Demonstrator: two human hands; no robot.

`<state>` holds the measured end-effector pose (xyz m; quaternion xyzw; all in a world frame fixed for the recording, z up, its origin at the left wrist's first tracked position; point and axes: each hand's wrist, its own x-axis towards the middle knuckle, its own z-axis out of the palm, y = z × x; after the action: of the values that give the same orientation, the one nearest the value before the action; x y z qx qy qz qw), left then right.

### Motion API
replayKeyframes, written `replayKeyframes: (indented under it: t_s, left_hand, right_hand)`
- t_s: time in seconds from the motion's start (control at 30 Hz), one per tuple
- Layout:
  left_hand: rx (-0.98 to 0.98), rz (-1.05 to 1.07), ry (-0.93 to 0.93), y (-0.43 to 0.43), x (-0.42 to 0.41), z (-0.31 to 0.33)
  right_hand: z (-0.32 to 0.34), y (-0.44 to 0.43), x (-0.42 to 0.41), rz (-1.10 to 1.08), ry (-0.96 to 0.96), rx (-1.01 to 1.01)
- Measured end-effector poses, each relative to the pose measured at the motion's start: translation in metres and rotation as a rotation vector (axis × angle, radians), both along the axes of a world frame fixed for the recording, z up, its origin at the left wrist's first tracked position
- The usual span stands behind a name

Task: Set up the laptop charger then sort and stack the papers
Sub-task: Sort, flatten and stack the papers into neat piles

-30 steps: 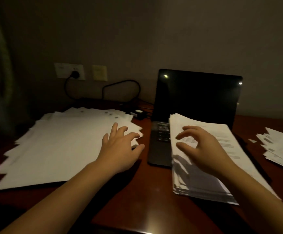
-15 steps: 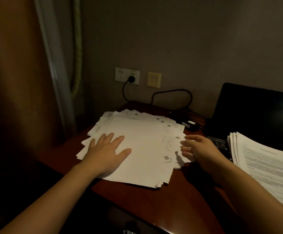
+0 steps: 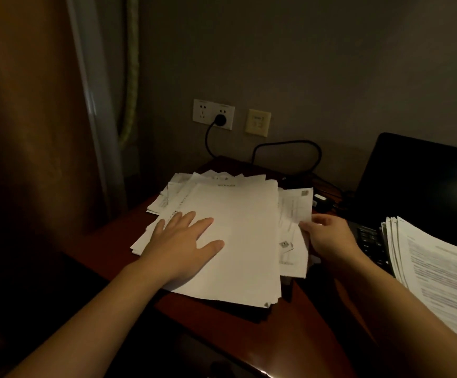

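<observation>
A loose pile of white papers lies on the left part of the dark wooden desk. My left hand rests flat on the pile's left side, fingers straight. My right hand grips the pile's right edge, fingers curled round the sheets that stick out there. A neat stack of printed papers lies on the open black laptop at the right. The black charger cable runs from its plug in the wall socket to the charger brick beside the laptop.
A beige wall plate sits right of the socket. A curtain hangs at the left, close to the desk's left edge. The desk's front edge runs diagonally below the pile.
The view has swung left from the laptop to the loose pile. My left hand settled flat on the pile, and my right hand left the laptop stack and took hold of the pile's right edge.
</observation>
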<state>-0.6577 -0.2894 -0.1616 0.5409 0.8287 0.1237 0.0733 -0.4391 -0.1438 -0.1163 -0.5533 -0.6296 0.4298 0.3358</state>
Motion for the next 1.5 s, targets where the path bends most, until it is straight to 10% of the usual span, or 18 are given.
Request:
replayKeyframes:
  t_s: [0.23,0.8,1.23,1.5]
  left_hand:
    - [-0.019,-0.001,-0.030,0.000,0.004,0.005]
    - [-0.089,0.139,-0.018,-0.004,0.013,0.011]
    - [-0.104,0.097,0.027,0.014,0.040,0.011]
    - [0.023,0.016,0.042,0.024,0.053,0.015]
  right_hand:
    - [0.005,-0.005,0.009,0.287,-0.055,-0.318]
    - [-0.001,-0.011,0.038,0.109,0.173,-0.202]
    - [0.025,0.001,0.081,-0.245,0.280,0.247]
    - [0.033,0.005,0.099,-0.320,0.423,0.031]
